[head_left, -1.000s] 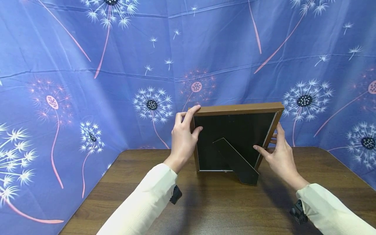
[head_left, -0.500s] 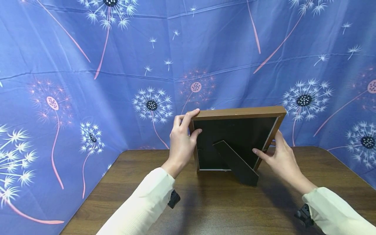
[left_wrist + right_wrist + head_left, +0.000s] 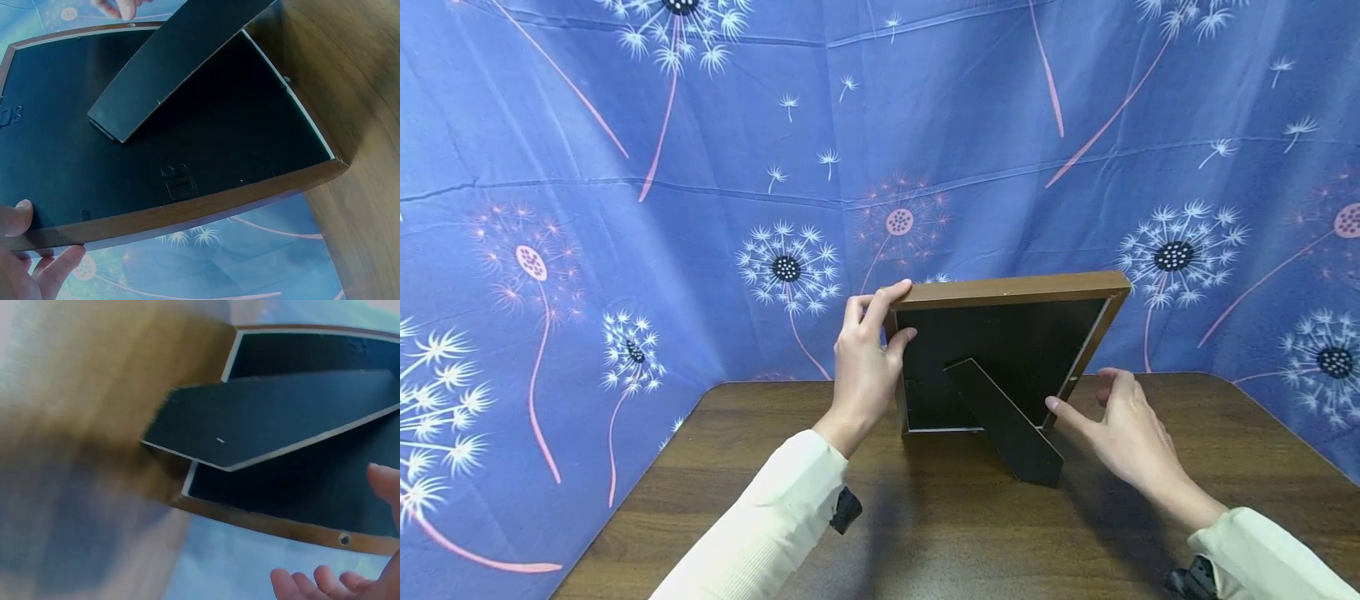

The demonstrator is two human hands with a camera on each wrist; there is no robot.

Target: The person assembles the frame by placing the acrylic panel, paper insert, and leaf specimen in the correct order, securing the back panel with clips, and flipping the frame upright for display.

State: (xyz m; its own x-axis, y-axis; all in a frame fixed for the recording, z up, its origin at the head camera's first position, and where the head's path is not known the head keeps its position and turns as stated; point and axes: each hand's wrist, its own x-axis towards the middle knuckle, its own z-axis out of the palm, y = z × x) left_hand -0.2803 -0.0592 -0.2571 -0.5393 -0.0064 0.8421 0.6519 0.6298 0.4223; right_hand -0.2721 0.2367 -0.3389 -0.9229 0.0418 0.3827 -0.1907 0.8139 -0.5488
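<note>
A picture frame [image 3: 1011, 287] with a brown wooden rim stands on the table, its black back towards me. From the middle of that back a black stand leg [image 3: 1011, 433] slants out, its lower end swung away from the backing towards the table. My left hand [image 3: 863, 367] grips the frame's left side near the top corner, thumb on the back and fingers round the outer edge. Beside the lower right edge, my right hand [image 3: 1131, 433] is spread; in the right wrist view its fingers [image 3: 325, 584] are apart from the rim. The frame's front is hidden.
The brown wooden table [image 3: 700, 500] reaches back to a blue cloth [image 3: 715, 100] printed with dandelions, hung behind it and along the left. Dark wrist cameras sit under both pale sleeves [image 3: 775, 525].
My right hand has let go of the frame's right edge and moved down and outward. The frame's top has dipped slightly towards me. The left hand keeps its grip.
</note>
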